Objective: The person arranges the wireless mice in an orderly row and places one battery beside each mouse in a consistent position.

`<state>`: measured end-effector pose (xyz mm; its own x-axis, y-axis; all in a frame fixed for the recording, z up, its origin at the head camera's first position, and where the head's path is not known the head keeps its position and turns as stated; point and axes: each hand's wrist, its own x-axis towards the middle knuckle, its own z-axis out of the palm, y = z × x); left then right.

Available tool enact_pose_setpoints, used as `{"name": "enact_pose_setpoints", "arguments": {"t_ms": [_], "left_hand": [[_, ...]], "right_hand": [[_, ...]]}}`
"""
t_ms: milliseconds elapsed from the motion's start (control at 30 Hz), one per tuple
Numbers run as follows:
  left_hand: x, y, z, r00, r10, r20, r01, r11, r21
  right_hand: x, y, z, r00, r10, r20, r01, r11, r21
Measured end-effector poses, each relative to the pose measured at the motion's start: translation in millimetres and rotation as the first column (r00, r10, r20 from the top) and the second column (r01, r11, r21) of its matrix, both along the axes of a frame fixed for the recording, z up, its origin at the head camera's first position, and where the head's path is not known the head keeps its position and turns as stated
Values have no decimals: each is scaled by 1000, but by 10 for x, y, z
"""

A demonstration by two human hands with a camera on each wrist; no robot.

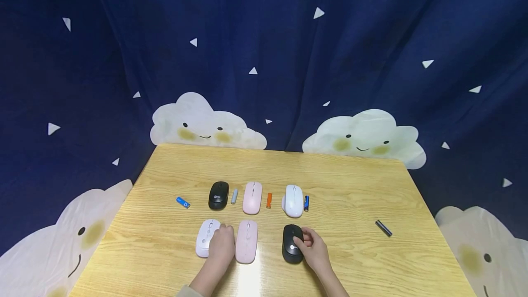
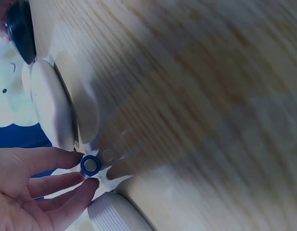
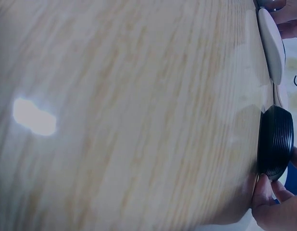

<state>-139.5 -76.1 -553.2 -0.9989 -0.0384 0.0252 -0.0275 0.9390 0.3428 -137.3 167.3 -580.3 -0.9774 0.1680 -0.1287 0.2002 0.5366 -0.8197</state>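
My left hand [image 1: 222,243] pinches a blue-cased battery [image 2: 91,165] between thumb and fingertips, its round end facing the left wrist camera. In the head view that battery is hidden behind the hand. On one side of it lies a white mouse [image 1: 207,237], on the other a pink mouse [image 1: 246,242]. Farther right, my right hand [image 1: 315,247] grips a black mouse [image 1: 293,243] by its right side, thumb on top. The right wrist view shows the ridged end of this black mouse [image 3: 276,142] low at the wooden table's surface, fingertips at its edge.
Behind, a row holds a black mouse [image 1: 218,195], grey battery [image 1: 234,196], pink mouse [image 1: 252,197], orange battery [image 1: 269,200], white mouse [image 1: 294,200] and dark blue battery [image 1: 306,203]. A blue battery [image 1: 183,202] lies left, a dark one [image 1: 383,228] right. A curtain [image 1: 264,104] hangs behind.
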Motion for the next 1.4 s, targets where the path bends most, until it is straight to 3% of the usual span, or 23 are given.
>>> {"name": "enact_pose_setpoints", "arguments": {"t_ms": [167,300,400,500,567,600,667,833,1067,1267,1400], "left_hand": [[-33,-47,58,996,-11,-88,13,1000,21],[-122,-152,158,982,28,-185,-6,993,118],[-229,-266,213,949,92,-301,-46,987,156],[-356,-412,256,899,148,-412,-82,981,175],[-438,-525,286,874,187,-449,-104,974,203],[-477,-585,297,870,204,-449,-117,970,214],[-552,-711,301,869,248,-428,-156,958,239],[-694,-1002,274,898,341,-279,-268,925,268],[-768,-1281,143,921,388,-41,-357,881,310],[-784,-1392,-6,908,401,116,-413,821,395],[-807,-1415,-49,897,409,170,-442,802,402]], "right_hand": [[-2,2,-1,1000,-2,2,2,1000,-1],[-3,8,-3,1000,0,-6,0,1000,3],[-6,12,0,1000,4,-11,-4,1000,4],[-9,14,2,1000,5,-13,-5,1000,2],[-8,16,2,1000,3,-12,-3,1000,0],[-8,16,1,1000,1,-11,-1,1000,0],[-7,15,-3,1000,-2,-8,2,1000,-1],[-6,14,-15,1000,-2,-2,2,1000,1],[-7,6,-26,1000,-6,-1,6,1000,1],[-8,10,-29,1000,-3,-9,3,1000,-2],[-6,11,-23,1000,1,-10,-1,1000,-4]]}}
